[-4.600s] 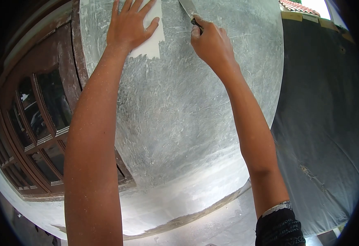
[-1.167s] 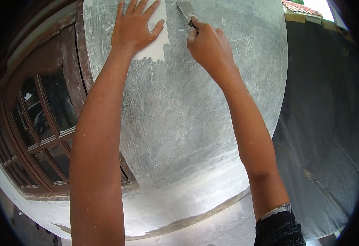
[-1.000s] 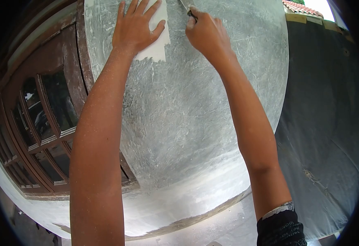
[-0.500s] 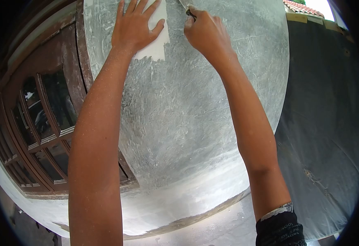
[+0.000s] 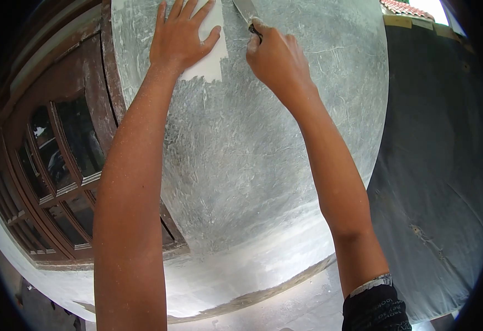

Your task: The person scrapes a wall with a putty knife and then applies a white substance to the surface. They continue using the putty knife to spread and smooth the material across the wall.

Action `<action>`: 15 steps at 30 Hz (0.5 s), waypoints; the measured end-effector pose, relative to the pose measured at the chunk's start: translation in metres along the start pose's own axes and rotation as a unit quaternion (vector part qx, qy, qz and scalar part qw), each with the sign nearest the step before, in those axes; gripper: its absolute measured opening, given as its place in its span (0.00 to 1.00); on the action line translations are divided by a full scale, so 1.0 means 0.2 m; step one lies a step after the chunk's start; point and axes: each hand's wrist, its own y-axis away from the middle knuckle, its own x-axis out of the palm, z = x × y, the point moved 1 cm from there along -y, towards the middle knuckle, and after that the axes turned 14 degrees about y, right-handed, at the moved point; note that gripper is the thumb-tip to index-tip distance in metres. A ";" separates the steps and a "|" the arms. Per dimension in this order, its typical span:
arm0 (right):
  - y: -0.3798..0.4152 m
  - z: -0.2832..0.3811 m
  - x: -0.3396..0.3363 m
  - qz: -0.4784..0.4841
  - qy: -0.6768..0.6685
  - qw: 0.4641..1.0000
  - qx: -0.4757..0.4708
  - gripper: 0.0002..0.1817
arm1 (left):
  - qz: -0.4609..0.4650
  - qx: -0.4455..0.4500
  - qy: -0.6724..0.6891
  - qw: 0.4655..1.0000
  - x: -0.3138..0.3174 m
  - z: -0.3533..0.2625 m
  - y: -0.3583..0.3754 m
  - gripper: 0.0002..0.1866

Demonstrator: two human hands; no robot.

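Observation:
My left hand [image 5: 182, 38] lies flat with spread fingers on a white patch [image 5: 211, 65] that has a ragged lower edge, high on the grey, mottled wall [image 5: 247, 149]. To its right, my right hand [image 5: 279, 52] is closed around the dark handle of a putty knife [image 5: 246, 10]. The metal blade points up and to the left, and its tip runs out of the top of the view. Light dust or residue shows on my right thumb and fingertips.
A brown wooden window frame [image 5: 92, 71] with dark glass panes is on the left. Dark sheeting [image 5: 434, 154] hangs on the right, below red roof tiles [image 5: 407, 8]. The wall turns whiter near its base, above a pale floor [image 5: 302, 303].
More of the putty knife's blade shows now, slanting to the left. My right hand has shifted very slightly, while my left hand stays in place on the white patch.

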 end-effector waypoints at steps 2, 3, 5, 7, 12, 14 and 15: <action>-0.03 -0.01 0.03 -0.018 -0.009 1.000 -0.007 0.24 | 0.003 -0.009 0.003 1.000 0.00 0.00 0.00 0.36; -0.06 -0.01 0.04 -0.035 -0.021 0.999 -0.013 0.24 | 0.001 -0.008 0.003 1.000 0.00 0.00 -0.01 0.36; -0.13 -0.01 0.05 -0.042 -0.006 0.999 -0.015 0.23 | 0.001 -0.001 0.002 1.000 -0.01 0.00 0.00 0.36; -0.14 0.01 0.04 -0.050 0.008 0.999 -0.018 0.23 | -0.004 0.002 0.000 1.000 0.00 0.00 0.00 0.36; 0.03 0.02 0.01 0.009 0.002 1.000 0.011 0.25 | -0.007 0.003 0.006 1.000 0.00 0.00 0.01 0.36; -0.03 0.02 0.03 -0.014 -0.006 1.000 0.009 0.24 | -0.008 0.001 0.009 1.000 0.00 0.00 0.00 0.36; -0.06 0.02 0.04 -0.035 -0.014 0.999 0.007 0.24 | -0.009 0.001 0.008 1.000 0.00 0.00 0.00 0.36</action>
